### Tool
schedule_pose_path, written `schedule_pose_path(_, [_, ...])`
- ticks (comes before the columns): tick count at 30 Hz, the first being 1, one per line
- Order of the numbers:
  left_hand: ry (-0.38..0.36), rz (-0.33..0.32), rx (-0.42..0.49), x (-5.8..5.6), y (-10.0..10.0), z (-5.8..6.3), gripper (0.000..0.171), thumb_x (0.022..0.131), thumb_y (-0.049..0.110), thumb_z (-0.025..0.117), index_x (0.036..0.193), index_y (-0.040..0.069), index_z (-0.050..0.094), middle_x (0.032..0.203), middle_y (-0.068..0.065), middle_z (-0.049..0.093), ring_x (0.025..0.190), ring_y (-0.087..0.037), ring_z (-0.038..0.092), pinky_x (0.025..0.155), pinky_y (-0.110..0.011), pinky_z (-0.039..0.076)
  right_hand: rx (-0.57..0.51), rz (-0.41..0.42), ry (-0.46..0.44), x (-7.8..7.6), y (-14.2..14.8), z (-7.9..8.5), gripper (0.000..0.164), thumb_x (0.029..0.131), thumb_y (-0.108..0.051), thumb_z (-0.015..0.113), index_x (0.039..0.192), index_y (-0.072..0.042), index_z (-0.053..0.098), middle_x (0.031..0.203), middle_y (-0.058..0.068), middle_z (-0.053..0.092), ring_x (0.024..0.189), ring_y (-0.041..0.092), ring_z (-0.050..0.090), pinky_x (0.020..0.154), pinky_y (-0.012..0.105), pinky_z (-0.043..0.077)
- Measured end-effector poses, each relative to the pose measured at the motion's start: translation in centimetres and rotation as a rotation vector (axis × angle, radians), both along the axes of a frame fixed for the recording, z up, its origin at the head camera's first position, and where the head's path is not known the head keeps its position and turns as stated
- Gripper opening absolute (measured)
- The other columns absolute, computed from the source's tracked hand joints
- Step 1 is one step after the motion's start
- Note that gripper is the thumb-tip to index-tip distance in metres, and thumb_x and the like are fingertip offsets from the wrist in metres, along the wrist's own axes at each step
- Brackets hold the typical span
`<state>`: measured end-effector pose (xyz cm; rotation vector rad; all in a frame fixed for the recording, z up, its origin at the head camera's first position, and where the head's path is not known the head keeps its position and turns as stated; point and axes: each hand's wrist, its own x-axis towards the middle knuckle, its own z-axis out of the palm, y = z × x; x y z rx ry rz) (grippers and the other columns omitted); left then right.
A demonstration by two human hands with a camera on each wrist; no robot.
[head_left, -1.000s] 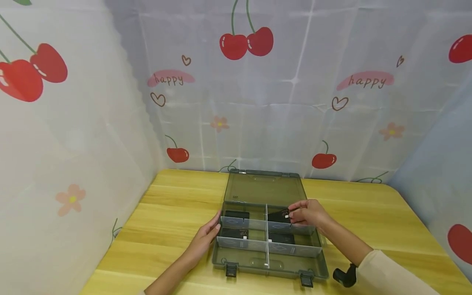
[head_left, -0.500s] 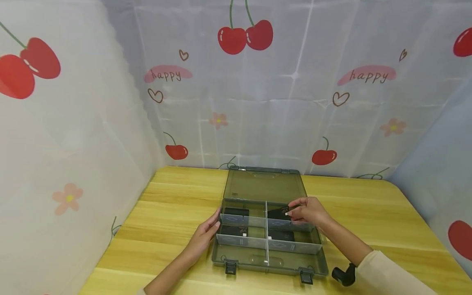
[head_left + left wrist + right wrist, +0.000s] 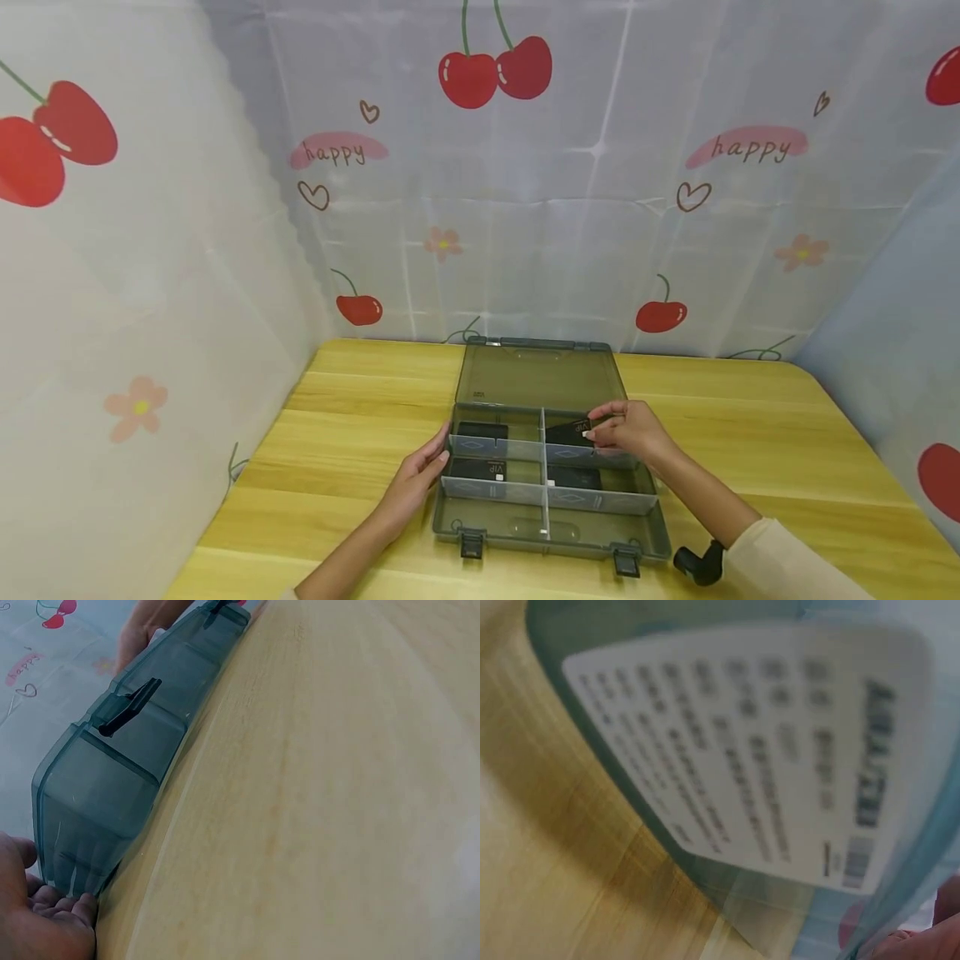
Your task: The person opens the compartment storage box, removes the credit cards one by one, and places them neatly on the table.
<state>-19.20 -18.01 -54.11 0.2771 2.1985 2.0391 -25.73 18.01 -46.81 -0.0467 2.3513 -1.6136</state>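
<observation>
A translucent grey-green storage box (image 3: 601, 546) lies on the table with its lid (image 3: 538, 373) folded back. Dividers split it into several compartments. My right hand (image 3: 633, 429) pinches a black VIP card (image 3: 567, 433) by its right end, tilted in the back right compartment; its fingers (image 3: 922, 946) show at the right wrist view's corner. My left hand (image 3: 412, 482) holds the box's left side, fingers (image 3: 66, 911) curled at its lower edge. Black cards lie in other compartments: one at back left (image 3: 482, 431), one at middle left (image 3: 477, 470), one at middle right (image 3: 576, 478).
Two black latches (image 3: 472, 546) hang at the box's front. A small black object (image 3: 699, 564) sits on the wooden table (image 3: 360, 392) beside the right sleeve (image 3: 787, 560). A cherry-print curtain (image 3: 555, 250) closes off the back and sides. A white label (image 3: 757, 750) fills the right wrist view.
The camera view has shifted slightly. Both hands stay almost still, the right one with the VIP card in its fingers, the left one at the box's side.
</observation>
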Motion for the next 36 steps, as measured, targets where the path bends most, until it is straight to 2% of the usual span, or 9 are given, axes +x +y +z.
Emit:
schedule_pose_path(11, [0.01, 0.02, 0.019, 0.0, -0.2, 0.4, 0.054, 0.107, 0.022, 0.048, 0.157, 0.01, 0.033, 0.165, -0.008, 0.025, 0.151, -0.029, 0.024, 0.121, -0.05, 0.023, -0.042, -0.006, 0.052, -0.1, -0.1, -0.1, 0.034, 0.088, 0.002, 0.071, 0.119, 0.013, 0.061, 0.093, 0.023, 0.075, 0.072, 0.022, 0.073, 0.067, 0.036, 0.064])
schedule_pose_path(26, [0.013, 0.015, 0.01, -0.1, -0.1, 0.1, 0.052, 0.107, 0.021, 0.048, 0.157, 0.013, 0.034, 0.165, -0.006, 0.025, 0.151, -0.03, 0.026, 0.12, -0.051, 0.025, -0.048, -0.009, 0.101, 0.3, 0.8, -0.5, 0.034, 0.092, 0.001, 0.067, 0.124, 0.012, 0.06, 0.099, 0.026, 0.074, 0.082, 0.031, 0.074, 0.07, 0.038, 0.064])
schedule_pose_path(36, [0.005, 0.009, 0.016, 0.0, 0.0, 0.0, 0.053, 0.107, 0.022, 0.048, 0.157, 0.012, 0.033, 0.165, -0.006, 0.025, 0.151, -0.028, 0.025, 0.121, -0.049, 0.024, -0.056, -0.018, 0.11, 0.5, 1.2, -0.5, 0.034, 0.093, 0.0, 0.066, 0.125, 0.01, 0.061, 0.102, 0.026, 0.073, 0.078, 0.025, 0.073, 0.07, 0.035, 0.064])
